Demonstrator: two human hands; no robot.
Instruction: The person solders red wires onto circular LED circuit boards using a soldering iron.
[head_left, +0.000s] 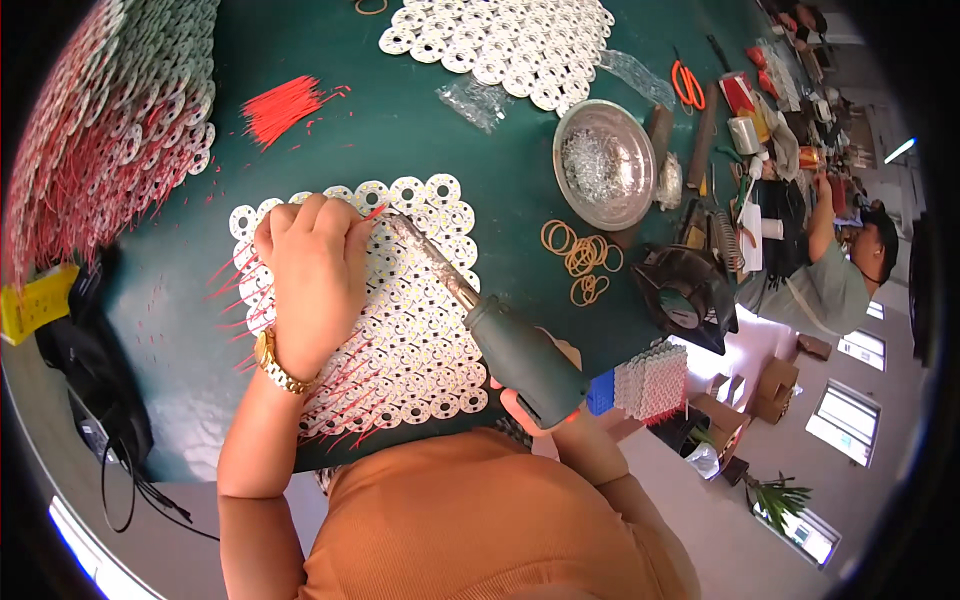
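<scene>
A panel of joined small round white circuit boards [430, 345] lies on the green table in front of me, with red wires along its left and lower parts. My left hand [318, 255], a gold watch [275, 365] on its wrist, rests on the panel's upper left. Its fingers are closed on a short red wire [376, 212] at a board near the upper edge. My right hand [564, 350], mostly hidden behind the tool, grips a soldering iron [525, 360] with a dark handle. The iron's tip meets the panel close to the red wire.
Loose red wires [285, 108] lie beyond the panel. Stacked wired boards [130, 110] stand at left, more white boards [500, 45] at the back. To the right are a metal bowl [635, 160], rubber bands [585, 255], a black fan [690, 295] and orange-handled scissors [688, 85]. Another person [830, 270] sits far right.
</scene>
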